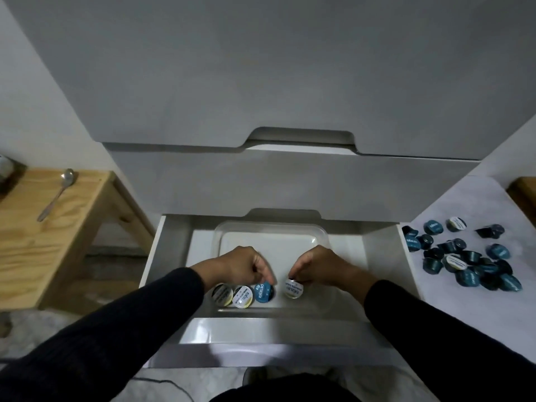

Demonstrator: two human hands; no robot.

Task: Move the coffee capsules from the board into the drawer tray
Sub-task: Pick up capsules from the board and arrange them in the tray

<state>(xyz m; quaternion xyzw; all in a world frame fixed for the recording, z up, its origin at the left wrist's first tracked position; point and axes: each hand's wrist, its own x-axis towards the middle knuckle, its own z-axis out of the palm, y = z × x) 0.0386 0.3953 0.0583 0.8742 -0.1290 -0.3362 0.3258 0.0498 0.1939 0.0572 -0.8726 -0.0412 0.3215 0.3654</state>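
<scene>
A clear plastic tray (272,230) lies in the open white drawer (171,256). Along its near edge stand two white-lidded capsules (232,295) and a blue-lidded capsule (263,292). My left hand (240,265) pinches the blue-lidded capsule from above. My right hand (319,265) pinches a white-lidded capsule (293,288) just right of it, low in the tray. Several dark blue capsules (464,256) lie heaped on the white board (464,198) to the right of the drawer.
Closed grey drawer fronts (290,187) rise behind the open drawer. A wooden stool (58,227) at the left carries a metal spoon (56,194). A dark object (5,169) sits at its far left edge. A wooden edge (525,192) shows at far right.
</scene>
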